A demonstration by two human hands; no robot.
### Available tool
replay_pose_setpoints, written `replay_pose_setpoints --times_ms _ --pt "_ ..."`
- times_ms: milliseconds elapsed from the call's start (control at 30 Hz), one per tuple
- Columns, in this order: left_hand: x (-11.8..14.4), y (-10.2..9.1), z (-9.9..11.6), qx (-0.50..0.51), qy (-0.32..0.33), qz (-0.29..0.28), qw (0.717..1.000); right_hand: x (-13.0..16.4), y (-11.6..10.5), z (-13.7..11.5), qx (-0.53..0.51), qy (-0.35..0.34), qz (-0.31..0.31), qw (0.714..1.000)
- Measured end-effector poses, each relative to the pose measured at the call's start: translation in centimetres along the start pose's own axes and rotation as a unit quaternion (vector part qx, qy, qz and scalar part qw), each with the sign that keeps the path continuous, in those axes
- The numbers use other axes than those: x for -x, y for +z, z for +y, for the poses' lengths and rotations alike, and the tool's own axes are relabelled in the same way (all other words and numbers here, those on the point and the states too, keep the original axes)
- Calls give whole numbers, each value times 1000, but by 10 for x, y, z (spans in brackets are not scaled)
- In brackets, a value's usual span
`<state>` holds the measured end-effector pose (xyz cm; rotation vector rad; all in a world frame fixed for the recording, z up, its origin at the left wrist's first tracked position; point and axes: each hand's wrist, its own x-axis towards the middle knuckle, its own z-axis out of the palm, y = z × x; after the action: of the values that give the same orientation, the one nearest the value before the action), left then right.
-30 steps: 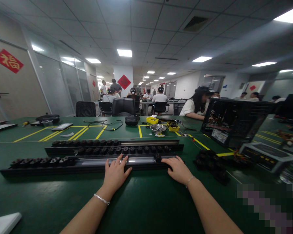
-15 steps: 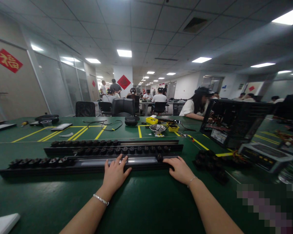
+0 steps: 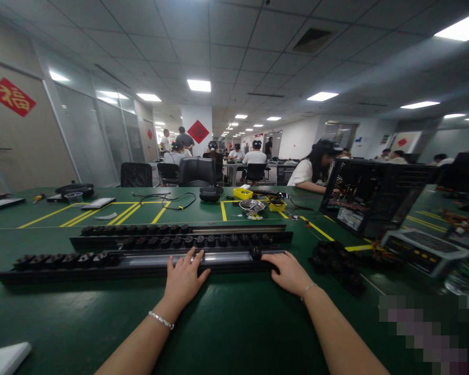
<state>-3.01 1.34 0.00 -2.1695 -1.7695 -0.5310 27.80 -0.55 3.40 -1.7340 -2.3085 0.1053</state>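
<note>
A long black rail [image 3: 148, 273] with a shiny grey channel lies across the green table. Several black socket-like modules [image 3: 66, 260] sit in a row at its left end, and a single black module [image 3: 255, 253] is on the right part. My left hand [image 3: 185, 278] rests on the rail's middle, fingers spread over the channel and thumb apart. My right hand [image 3: 289, 273] lies at the right end, fingers stretched out and fingertips at the single module, thumb by the rail's front side. Behind lies a second black rail [image 3: 283, 237] with more modules in rows.
Loose black modules [image 3: 336, 265] lie right of my right hand, near a grey power supply [image 3: 426, 250] and an open computer case [image 3: 375, 195]. Farther back are a metal bowl [image 3: 252, 207], a yellow bin [image 3: 242, 193] and a black cable [image 3: 168, 200]. A person [image 3: 305, 172] sits across the table.
Both hands and the rail keep their places. Only a far-off person in dark clothing at the back has shifted slightly to the right.
</note>
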Motion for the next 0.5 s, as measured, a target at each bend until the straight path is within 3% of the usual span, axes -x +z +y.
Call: replay_pose_setpoints --times_ms 500 --pt "0 -1 0 -8 1 -2 1000 2 -1 10 -1 15 5 1000"
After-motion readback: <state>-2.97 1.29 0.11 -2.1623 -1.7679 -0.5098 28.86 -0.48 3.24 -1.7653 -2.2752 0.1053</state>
